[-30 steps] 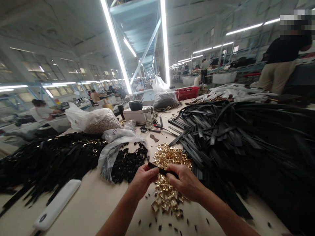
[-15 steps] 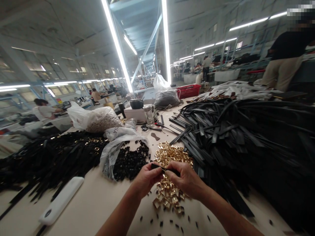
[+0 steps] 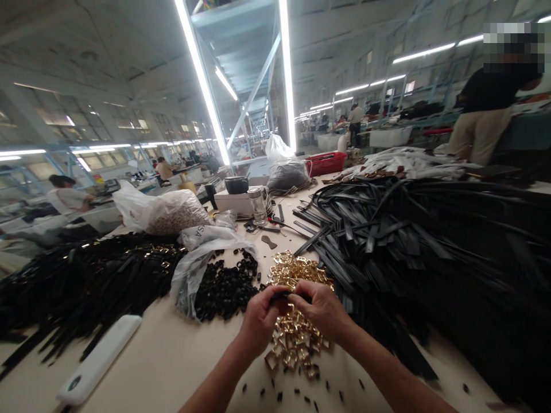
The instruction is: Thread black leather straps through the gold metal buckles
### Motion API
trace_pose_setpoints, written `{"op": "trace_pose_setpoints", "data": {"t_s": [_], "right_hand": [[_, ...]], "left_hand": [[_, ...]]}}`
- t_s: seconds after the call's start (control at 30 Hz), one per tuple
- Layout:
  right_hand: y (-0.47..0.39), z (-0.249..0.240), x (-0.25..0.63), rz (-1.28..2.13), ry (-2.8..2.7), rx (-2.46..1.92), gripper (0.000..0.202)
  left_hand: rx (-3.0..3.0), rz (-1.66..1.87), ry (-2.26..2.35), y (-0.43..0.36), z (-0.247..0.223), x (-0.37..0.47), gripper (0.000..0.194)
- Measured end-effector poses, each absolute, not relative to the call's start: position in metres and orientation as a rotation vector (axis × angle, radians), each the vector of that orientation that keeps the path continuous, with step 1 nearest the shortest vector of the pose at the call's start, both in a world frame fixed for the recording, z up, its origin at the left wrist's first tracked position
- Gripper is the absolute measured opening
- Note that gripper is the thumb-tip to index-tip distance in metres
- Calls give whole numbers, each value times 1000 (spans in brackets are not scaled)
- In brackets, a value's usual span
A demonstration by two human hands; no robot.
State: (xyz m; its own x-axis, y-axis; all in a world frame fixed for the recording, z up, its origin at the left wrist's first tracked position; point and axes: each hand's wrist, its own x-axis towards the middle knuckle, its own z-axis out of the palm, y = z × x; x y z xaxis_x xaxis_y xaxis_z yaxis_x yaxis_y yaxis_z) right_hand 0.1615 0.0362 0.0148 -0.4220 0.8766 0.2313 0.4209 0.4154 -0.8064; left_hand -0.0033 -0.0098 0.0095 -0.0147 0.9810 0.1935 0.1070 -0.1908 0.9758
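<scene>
strap [image 3: 280, 296] near bag [image 3: 186, 274] of black loops [image 3: 226, 289]

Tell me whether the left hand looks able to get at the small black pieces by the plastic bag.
Probably yes: the black pieces lie exposed close beside the left hand, with the plastic bag open towards it. Its fingers do look occupied, though, pinching a black strip.

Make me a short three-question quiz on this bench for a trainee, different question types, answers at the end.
1. True or false: the left hand and right hand both hold a dark strip.
2. Which heap lies directly right of the gold frames? A) small black loops B) black straps C) white strips
3. Fill in: the long white device lies on the wearer's ____ side.
Key: 1 true; 2 B; 3 left
</scene>
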Motion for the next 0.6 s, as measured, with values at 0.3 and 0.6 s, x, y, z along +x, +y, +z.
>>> {"op": "trace_pose_setpoints", "data": {"t_s": [0.3,0.6], "right_hand": [[34,20,164,1053,-2000,-1001,18],[31,31,165,1129,-2030,-955,25]], "left_hand": [[1056,1128,954,-10,13,-9,37],[1026,1140,986,-3,11,-21,27]]}}
